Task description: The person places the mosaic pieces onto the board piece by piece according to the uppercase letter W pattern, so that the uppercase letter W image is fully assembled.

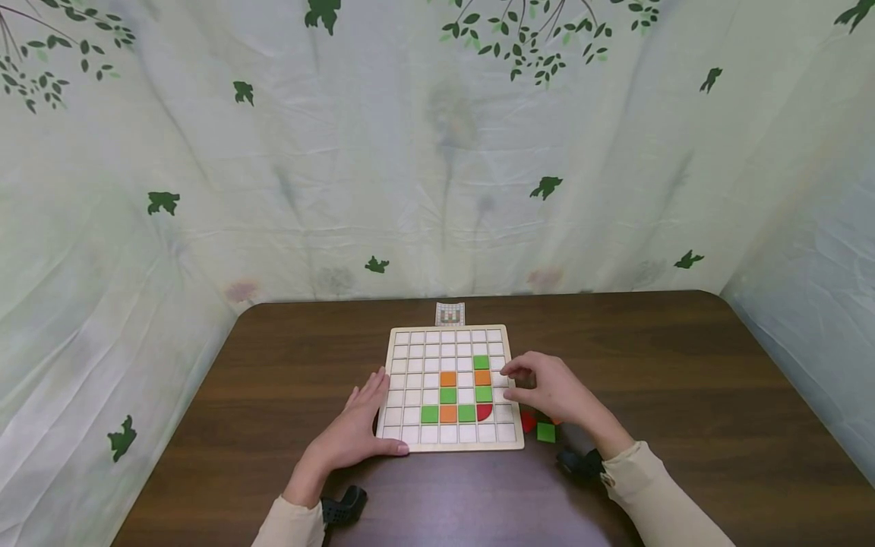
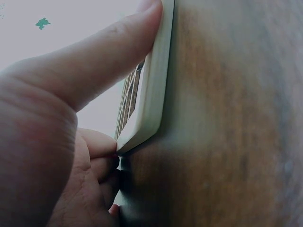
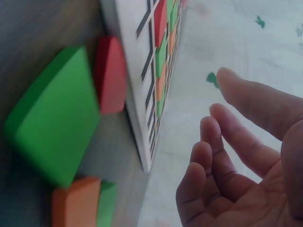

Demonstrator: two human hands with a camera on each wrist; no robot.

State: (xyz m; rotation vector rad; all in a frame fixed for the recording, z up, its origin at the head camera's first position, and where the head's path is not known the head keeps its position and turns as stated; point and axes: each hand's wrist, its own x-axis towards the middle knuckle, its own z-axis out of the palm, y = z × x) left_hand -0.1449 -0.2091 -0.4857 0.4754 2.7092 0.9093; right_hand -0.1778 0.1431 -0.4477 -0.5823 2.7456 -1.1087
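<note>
A square board (image 1: 414, 434) with a pale rim and a white grid lies on the table. Several green, orange and red tiles sit in its cells, among them an orange tile (image 1: 447, 414) and a red tile with a rounded corner (image 1: 484, 412). My left hand (image 1: 352, 431) rests at the board's near left corner, straight fingers along the left side and thumb on the front rim. Above the board's right edge is my right hand (image 1: 550, 387), its thumb and fingers apart. In the right wrist view nothing lies between those fingers (image 3: 210, 127).
Loose pieces lie just right of the board: a green block (image 3: 57, 113), a red one (image 3: 110, 78), an orange one (image 3: 78, 201) and another green one (image 3: 106, 203). A small printed card (image 1: 450, 314) is behind the board. Pale curtain (image 1: 410, 152) surrounds the table (image 1: 273, 380).
</note>
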